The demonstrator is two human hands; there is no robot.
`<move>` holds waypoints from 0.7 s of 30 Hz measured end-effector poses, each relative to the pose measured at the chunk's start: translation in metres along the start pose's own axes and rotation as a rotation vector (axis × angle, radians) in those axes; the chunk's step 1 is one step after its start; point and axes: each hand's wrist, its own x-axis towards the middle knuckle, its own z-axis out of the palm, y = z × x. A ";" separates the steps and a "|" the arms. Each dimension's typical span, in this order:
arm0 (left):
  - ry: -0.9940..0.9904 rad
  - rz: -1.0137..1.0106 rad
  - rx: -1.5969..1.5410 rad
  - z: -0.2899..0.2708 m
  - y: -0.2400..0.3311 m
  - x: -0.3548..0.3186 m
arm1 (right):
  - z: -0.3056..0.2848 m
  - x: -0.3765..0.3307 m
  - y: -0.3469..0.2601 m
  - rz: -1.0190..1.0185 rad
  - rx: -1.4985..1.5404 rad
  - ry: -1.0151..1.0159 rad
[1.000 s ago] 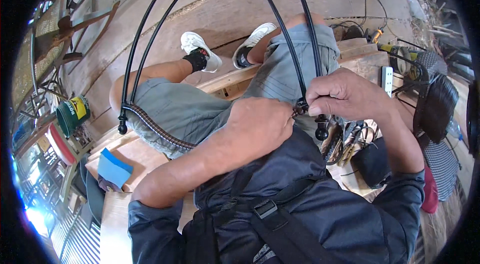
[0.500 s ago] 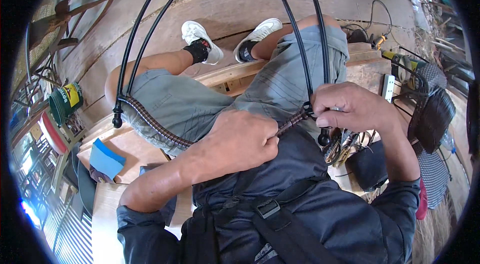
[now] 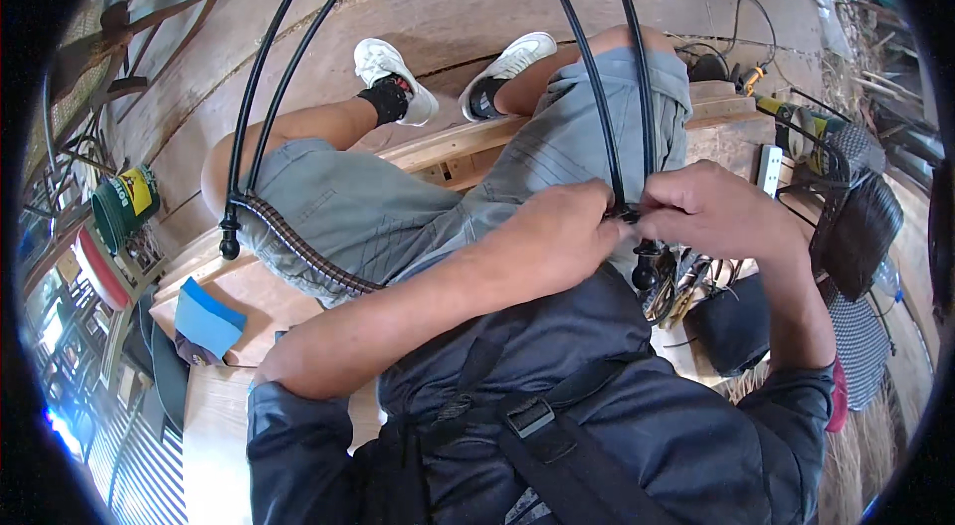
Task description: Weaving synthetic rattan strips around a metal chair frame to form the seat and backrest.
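Note:
Across my lap lies a black metal frame point(image 3: 589, 58) with paired thin legs. Its curved near rail point(image 3: 308, 252) is wrapped in brown woven strand, and dark ball feet point(image 3: 230, 239) end the corners. At the right corner, where the legs meet the wrapped rail, my left hand point(image 3: 572, 227) pinches with its fingers drawn together. My right hand point(image 3: 716, 212) faces it from the other side, thumb and fingers closed at the same joint. Whatever lies between the fingertips is too small and hidden to name. My left forearm covers part of the wrapped rail.
I sit on a wooden bench point(image 3: 224, 281) holding a blue pad point(image 3: 209, 318). At right are a white power strip point(image 3: 769, 172), a black pouch point(image 3: 731, 326), hand tools and a coil of dark strand point(image 3: 863, 237). A green can point(image 3: 126, 207) stands at left.
My left hand has moved right, from the wrapped rail to the corner joint, and its fist has become a pinch. My right hand stays at that corner, fingers shifted slightly.

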 end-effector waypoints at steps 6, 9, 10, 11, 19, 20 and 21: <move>-0.119 -0.195 -0.263 0.000 0.002 0.007 | 0.015 -0.004 0.023 -0.308 0.646 -0.006; -0.015 -0.078 -0.186 0.013 0.000 0.003 | 0.025 0.002 0.020 -0.275 0.611 0.151; 0.087 -0.038 -0.030 0.019 0.004 -0.002 | 0.031 0.003 0.021 -0.327 0.528 0.301; 0.191 0.000 0.128 0.023 0.008 -0.006 | 0.037 0.002 0.019 -0.344 0.506 0.390; 0.190 -0.025 0.376 0.031 0.010 -0.005 | 0.062 0.003 0.006 -0.283 0.742 0.742; 0.157 -0.061 0.306 0.028 0.006 -0.002 | 0.060 0.005 0.000 -0.215 0.754 0.710; 0.159 -0.056 0.312 0.027 -0.001 0.002 | 0.056 0.004 -0.005 -0.146 0.763 0.679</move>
